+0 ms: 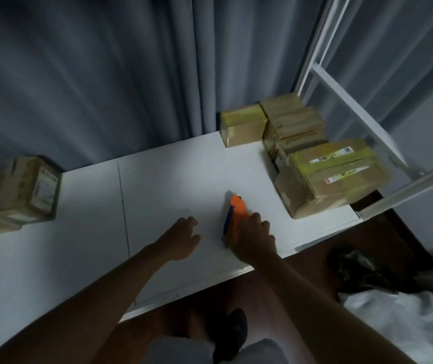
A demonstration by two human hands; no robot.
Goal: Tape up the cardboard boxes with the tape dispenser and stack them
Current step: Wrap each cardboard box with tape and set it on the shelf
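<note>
Right hand (253,239) grips dispenser (236,215) on table (170,179); left hand (181,239) relaxed, empty. Taped boxes (328,177) stacked right; more boxes (18,190) wait left.

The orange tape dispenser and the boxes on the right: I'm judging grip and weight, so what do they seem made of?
The tape dispenser looks like moulded plastic: even bright orange with a blue part and a smooth surface. The boxes look like brown corrugated cardboard, matte, wrapped in glossy yellowish tape that catches light, with paper labels. The right hand grips the dispenser, so its lower half is hidden.
</note>
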